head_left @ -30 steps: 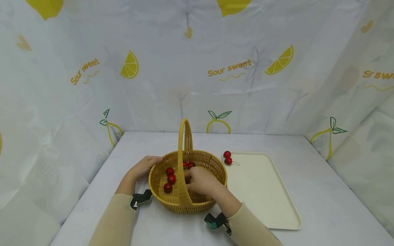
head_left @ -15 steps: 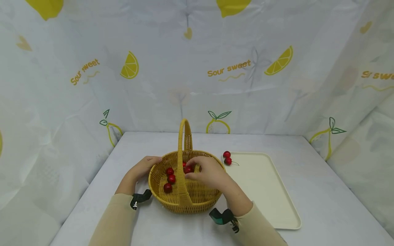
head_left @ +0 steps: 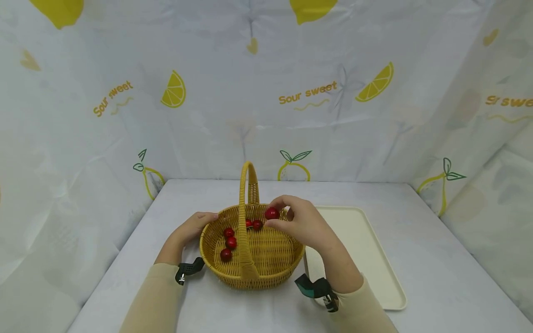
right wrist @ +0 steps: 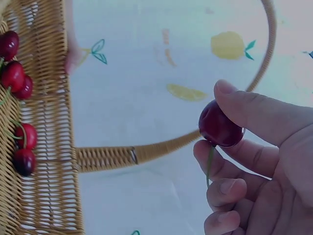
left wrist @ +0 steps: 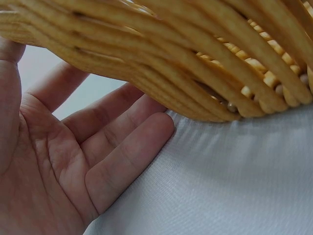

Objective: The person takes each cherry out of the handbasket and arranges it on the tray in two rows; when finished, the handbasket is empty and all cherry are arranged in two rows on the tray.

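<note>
Your right hand (head_left: 306, 224) pinches a glossy dark-red round cherry (right wrist: 220, 126), thin green stem hanging, above the golden-brown woven basket (head_left: 266, 281). Your left hand (head_left: 192, 228), fingers apart, touches its left side. Inside, five red cherries (head_left: 231, 243) lie, one partly behind the handle (head_left: 242, 203). Your right arm hides some of the cream rectangular tray (head_left: 358, 249).
</note>
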A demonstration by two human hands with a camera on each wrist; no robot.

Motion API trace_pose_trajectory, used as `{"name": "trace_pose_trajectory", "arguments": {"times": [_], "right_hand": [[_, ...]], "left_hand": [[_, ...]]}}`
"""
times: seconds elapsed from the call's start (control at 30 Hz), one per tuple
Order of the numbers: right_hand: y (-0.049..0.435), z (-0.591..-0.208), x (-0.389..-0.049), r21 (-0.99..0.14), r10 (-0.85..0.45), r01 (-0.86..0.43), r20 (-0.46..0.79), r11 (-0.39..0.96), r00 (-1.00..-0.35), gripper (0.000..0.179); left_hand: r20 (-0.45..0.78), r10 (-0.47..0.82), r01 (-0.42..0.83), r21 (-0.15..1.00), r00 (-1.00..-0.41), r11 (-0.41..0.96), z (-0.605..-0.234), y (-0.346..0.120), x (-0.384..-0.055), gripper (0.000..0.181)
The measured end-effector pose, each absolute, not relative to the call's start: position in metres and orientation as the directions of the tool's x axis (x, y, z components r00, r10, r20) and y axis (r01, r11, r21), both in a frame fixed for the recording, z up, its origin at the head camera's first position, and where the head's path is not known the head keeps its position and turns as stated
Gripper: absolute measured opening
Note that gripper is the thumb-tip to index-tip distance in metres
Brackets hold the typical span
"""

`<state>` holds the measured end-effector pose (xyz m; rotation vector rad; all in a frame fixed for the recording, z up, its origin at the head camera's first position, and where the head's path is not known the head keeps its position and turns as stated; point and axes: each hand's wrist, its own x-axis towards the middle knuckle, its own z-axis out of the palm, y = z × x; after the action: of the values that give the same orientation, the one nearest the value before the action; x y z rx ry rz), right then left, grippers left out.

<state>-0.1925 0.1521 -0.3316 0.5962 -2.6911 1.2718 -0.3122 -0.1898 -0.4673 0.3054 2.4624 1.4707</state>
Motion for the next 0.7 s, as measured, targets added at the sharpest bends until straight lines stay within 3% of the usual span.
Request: {"name": "trace_pose_trajectory", "arguments": {"times": [0.7], "right_hand": [[0.214, -0.316, -0.197, -0.746, -0.066, -0.260, 0.280, 0.613, -0.958, 0.040]], "left_hand": [[-0.104, 0.314, 0.055, 0.886, -0.944, 0.460, -0.468, -0.191, -0.313, 0.057]]}}
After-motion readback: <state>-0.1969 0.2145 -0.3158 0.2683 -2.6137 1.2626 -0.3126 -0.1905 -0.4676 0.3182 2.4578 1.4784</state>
